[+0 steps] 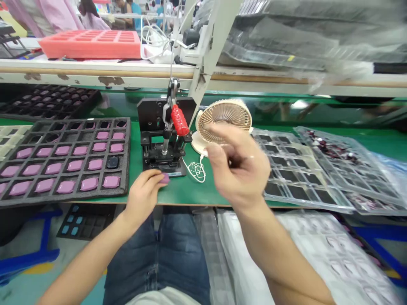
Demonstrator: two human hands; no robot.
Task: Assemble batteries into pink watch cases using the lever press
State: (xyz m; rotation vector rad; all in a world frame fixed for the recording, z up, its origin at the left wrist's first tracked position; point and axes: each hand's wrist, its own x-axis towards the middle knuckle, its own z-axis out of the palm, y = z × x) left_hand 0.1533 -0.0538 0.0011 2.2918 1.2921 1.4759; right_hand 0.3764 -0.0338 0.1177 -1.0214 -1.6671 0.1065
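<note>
My left hand (144,191) is closed on a small purple watch-shaped case (164,179), at the front edge of a black clamp fixture (163,154). A red-handled toggle lever (179,120) sticks out of the fixture's upper part. My right hand (243,163) is raised in front of a small cream fan (224,115) and blurred. Its thumb and index finger are apart, the other fingers are loosely curled, and I see nothing between them.
On the left, a dark foam tray (108,192) carries rows of purple cases and a black watch piece (112,162). Clear plastic trays (337,203) with dark square parts lie at right. A white cable (197,171) is tangled beside the fixture. Above runs a shelf with red foam (92,50).
</note>
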